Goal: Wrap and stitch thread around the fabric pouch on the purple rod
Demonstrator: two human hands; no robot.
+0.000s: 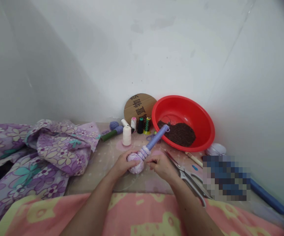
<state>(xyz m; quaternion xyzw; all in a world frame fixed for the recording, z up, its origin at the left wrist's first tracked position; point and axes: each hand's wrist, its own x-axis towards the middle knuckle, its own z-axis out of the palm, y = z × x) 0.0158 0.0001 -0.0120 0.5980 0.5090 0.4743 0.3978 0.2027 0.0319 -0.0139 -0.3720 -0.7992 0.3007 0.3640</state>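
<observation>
My left hand (128, 161) is closed round the ball end of a fabric-covered stick (154, 139). This stick has a round head in pale purple-and-white cloth, a gathered ruffle at the neck and a purple wrapped handle pointing up and right, with a small loop at its tip. Close beside the neck, my right hand (159, 164) is pinched, fingertips together; whatever it may hold is too small to make out. Large scissors (187, 178) lie right of my right hand. A white thread cone (126, 136) stands beyond my left hand.
A red basin (206, 131) with dark brown grains (181, 133) tilts at the back right. Several thread spools (140, 125) stand before a round cardboard piece (140, 106). Flowered cloth (63, 147) is heaped left. White yarn (216, 149) and a blue roll (267, 193) lie right.
</observation>
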